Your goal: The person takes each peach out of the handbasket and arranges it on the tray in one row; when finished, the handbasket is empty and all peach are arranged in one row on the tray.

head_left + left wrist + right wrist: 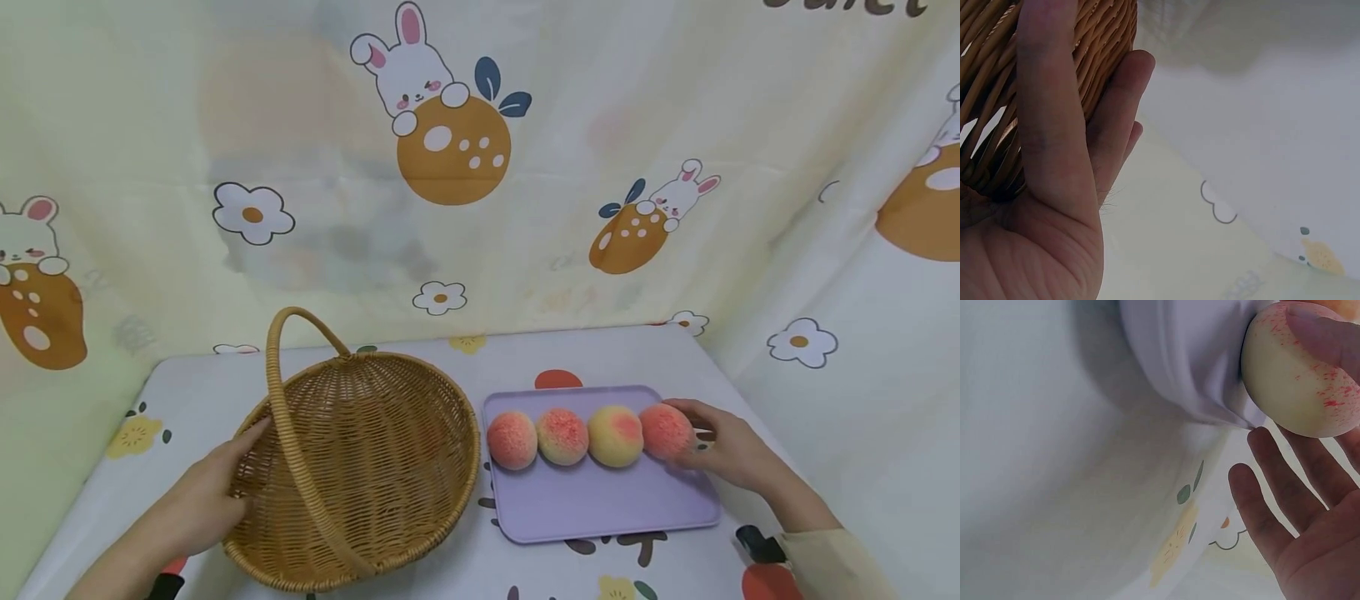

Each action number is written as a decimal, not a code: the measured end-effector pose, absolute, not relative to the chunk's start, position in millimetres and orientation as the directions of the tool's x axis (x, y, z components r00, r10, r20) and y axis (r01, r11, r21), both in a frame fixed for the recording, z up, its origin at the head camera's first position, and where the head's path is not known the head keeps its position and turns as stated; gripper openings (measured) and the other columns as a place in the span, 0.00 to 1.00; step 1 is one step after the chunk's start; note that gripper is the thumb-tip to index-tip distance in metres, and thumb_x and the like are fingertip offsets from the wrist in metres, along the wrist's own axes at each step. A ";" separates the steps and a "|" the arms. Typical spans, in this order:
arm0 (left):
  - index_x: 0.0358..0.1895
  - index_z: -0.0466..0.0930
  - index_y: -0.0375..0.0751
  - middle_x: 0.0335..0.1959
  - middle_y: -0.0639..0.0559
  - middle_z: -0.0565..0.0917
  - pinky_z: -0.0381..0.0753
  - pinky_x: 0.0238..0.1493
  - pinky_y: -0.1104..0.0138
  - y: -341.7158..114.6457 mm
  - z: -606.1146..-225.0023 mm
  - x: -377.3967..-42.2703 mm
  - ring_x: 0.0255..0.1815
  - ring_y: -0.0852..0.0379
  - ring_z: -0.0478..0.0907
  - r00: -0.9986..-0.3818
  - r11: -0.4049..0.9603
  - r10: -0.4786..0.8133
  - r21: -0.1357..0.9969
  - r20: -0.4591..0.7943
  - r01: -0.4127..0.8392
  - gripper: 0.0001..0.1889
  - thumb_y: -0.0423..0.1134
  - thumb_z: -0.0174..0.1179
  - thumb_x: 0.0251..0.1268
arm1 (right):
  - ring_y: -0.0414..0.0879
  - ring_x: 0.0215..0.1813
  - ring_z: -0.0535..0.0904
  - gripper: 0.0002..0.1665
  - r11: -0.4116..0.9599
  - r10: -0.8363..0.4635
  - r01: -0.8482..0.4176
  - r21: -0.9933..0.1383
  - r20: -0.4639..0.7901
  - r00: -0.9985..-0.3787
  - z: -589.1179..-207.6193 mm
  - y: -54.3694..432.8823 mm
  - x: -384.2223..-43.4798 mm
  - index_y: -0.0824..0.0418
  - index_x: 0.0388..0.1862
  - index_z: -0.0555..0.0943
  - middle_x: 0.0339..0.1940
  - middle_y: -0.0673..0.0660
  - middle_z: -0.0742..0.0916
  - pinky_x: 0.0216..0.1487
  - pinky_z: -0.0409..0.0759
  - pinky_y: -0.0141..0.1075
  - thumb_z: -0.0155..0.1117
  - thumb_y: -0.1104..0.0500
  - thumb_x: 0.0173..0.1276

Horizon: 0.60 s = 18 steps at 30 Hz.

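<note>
A brown wicker basket (367, 467) with an arched handle is tilted so that its hollow inside faces me. My left hand (198, 504) holds its left rim; in the left wrist view the fingers (1054, 119) lie along the woven wall (1100, 56). To the right, a row of peaches lies on a purple tray (600, 508). My right hand (720, 442) grips the rightmost peach (666, 431), thumb on one side and fingers on the other. In the right wrist view this peach (1304, 369) is pale with red speckles, close to the tray's edge.
Left of the gripped peach are a yellowish peach (615, 436), a mottled one (562, 436) and a pink one (512, 440). A printed cloth (420, 575) covers the table. Behind it hangs a curtain (322, 125) with rabbits and flowers.
</note>
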<state>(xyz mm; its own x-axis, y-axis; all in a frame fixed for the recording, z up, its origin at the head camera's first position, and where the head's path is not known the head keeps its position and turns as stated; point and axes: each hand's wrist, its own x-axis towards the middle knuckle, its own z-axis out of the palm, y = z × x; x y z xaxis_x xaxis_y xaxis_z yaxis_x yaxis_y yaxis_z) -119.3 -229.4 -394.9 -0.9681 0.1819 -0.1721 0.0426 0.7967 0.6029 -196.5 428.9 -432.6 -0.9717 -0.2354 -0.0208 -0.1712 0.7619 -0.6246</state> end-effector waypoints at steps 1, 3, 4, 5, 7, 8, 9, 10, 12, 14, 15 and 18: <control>0.79 0.47 0.28 0.72 0.18 0.57 0.74 0.55 0.34 -229.9 -395.0 -119.2 0.68 0.19 0.61 -0.968 0.797 0.181 0.603 -0.172 0.042 0.49 0.22 0.61 0.52 | 0.72 0.62 0.75 0.49 0.760 -0.235 -0.167 -0.629 -0.026 -0.972 -432.4 428.3 -196.7 0.60 0.73 0.70 0.67 0.68 0.77 0.54 0.80 0.60 0.82 0.56 0.53; 0.79 0.47 0.28 0.72 0.18 0.57 0.73 0.55 0.34 -230.4 -394.9 -119.2 0.68 0.19 0.60 -0.968 0.799 0.179 0.601 -0.174 0.040 0.49 0.22 0.61 0.52 | 0.72 0.62 0.75 0.50 0.756 -0.233 -0.160 -0.635 -0.033 -0.972 -432.6 427.8 -197.3 0.61 0.73 0.70 0.67 0.69 0.77 0.54 0.80 0.60 0.82 0.56 0.53; 0.79 0.47 0.28 0.72 0.18 0.57 0.74 0.55 0.34 -230.5 -394.9 -119.2 0.68 0.19 0.60 -0.968 0.798 0.178 0.602 -0.176 0.038 0.49 0.22 0.61 0.52 | 0.72 0.62 0.75 0.50 0.754 -0.232 -0.156 -0.638 -0.037 -0.972 -432.9 428.0 -197.6 0.61 0.73 0.70 0.68 0.69 0.77 0.54 0.80 0.60 0.82 0.56 0.53; 0.79 0.47 0.28 0.72 0.18 0.57 0.74 0.55 0.34 -230.5 -395.0 -119.4 0.68 0.19 0.60 -0.968 0.797 0.178 0.603 -0.176 0.037 0.49 0.22 0.61 0.52 | 0.72 0.62 0.75 0.50 0.752 -0.229 -0.150 -0.642 -0.041 -0.972 -433.1 428.1 -197.7 0.61 0.74 0.69 0.68 0.69 0.76 0.54 0.80 0.59 0.82 0.55 0.53; 0.79 0.47 0.27 0.72 0.17 0.57 0.74 0.54 0.34 -230.5 -395.7 -119.5 0.68 0.19 0.60 -0.968 0.793 0.180 0.608 -0.174 0.038 0.49 0.23 0.61 0.51 | 0.72 0.63 0.75 0.51 0.750 -0.223 -0.140 -0.646 -0.047 -0.974 -434.2 428.9 -198.1 0.61 0.74 0.69 0.68 0.70 0.76 0.54 0.80 0.59 0.82 0.55 0.53; 0.79 0.47 0.27 0.71 0.17 0.57 0.74 0.54 0.34 -230.4 -396.1 -119.5 0.68 0.19 0.60 -0.968 0.791 0.183 0.611 -0.172 0.041 0.49 0.23 0.61 0.52 | 0.72 0.63 0.75 0.51 0.751 -0.219 -0.133 -0.647 -0.053 -0.974 -434.6 429.2 -198.2 0.61 0.74 0.69 0.68 0.69 0.76 0.54 0.81 0.58 0.82 0.55 0.53; 0.79 0.48 0.27 0.71 0.16 0.58 0.75 0.54 0.34 -230.4 -396.5 -119.3 0.68 0.19 0.61 -0.968 0.791 0.185 0.610 -0.170 0.044 0.48 0.23 0.62 0.52 | 0.72 0.63 0.74 0.51 0.751 -0.215 -0.127 -0.648 -0.059 -0.975 -435.1 429.5 -198.3 0.61 0.74 0.69 0.68 0.69 0.76 0.54 0.81 0.58 0.82 0.55 0.53; 0.79 0.49 0.27 0.70 0.16 0.59 0.75 0.53 0.34 -230.9 -396.8 -119.0 0.67 0.18 0.62 -0.968 0.793 0.186 0.607 -0.167 0.048 0.48 0.24 0.63 0.53 | 0.72 0.63 0.74 0.51 0.752 -0.216 -0.127 -0.647 -0.060 -0.975 -435.8 429.8 -198.2 0.61 0.74 0.69 0.68 0.69 0.76 0.54 0.81 0.58 0.82 0.55 0.53; 0.79 0.50 0.29 0.68 0.14 0.59 0.76 0.51 0.34 -232.0 -396.9 -118.3 0.65 0.17 0.63 -0.967 0.792 0.195 0.608 -0.165 0.056 0.46 0.28 0.64 0.57 | 0.72 0.64 0.73 0.51 0.754 -0.221 -0.127 -0.644 -0.066 -0.973 -436.8 430.4 -197.6 0.61 0.74 0.68 0.68 0.69 0.76 0.54 0.81 0.57 0.82 0.55 0.53; 0.79 0.52 0.32 0.68 0.15 0.59 0.76 0.50 0.33 -233.1 -396.1 -117.4 0.64 0.17 0.64 -0.965 0.792 0.212 0.606 -0.154 0.077 0.44 0.34 0.66 0.63 | 0.73 0.65 0.73 0.52 0.757 -0.235 -0.133 -0.640 -0.076 -0.969 -435.9 430.9 -196.5 0.61 0.75 0.67 0.69 0.69 0.75 0.55 0.80 0.58 0.82 0.56 0.53; 0.79 0.53 0.33 0.68 0.15 0.57 0.75 0.49 0.32 -233.3 -395.0 -117.0 0.64 0.16 0.64 -0.965 0.792 0.218 0.604 -0.148 0.087 0.44 0.39 0.66 0.65 | 0.74 0.65 0.72 0.54 0.758 -0.246 -0.143 -0.636 -0.077 -0.966 -434.7 431.0 -195.8 0.62 0.76 0.65 0.69 0.70 0.74 0.55 0.80 0.58 0.82 0.56 0.53; 0.80 0.54 0.37 0.73 0.18 0.50 0.73 0.48 0.29 -234.0 -389.4 -116.9 0.65 0.14 0.60 -0.963 0.795 0.240 0.595 -0.125 0.121 0.43 0.51 0.63 0.69 | 0.75 0.66 0.70 0.59 0.761 -0.280 -0.184 -0.623 -0.058 -0.958 -427.5 429.7 -194.3 0.62 0.79 0.59 0.71 0.73 0.71 0.56 0.78 0.61 0.82 0.55 0.54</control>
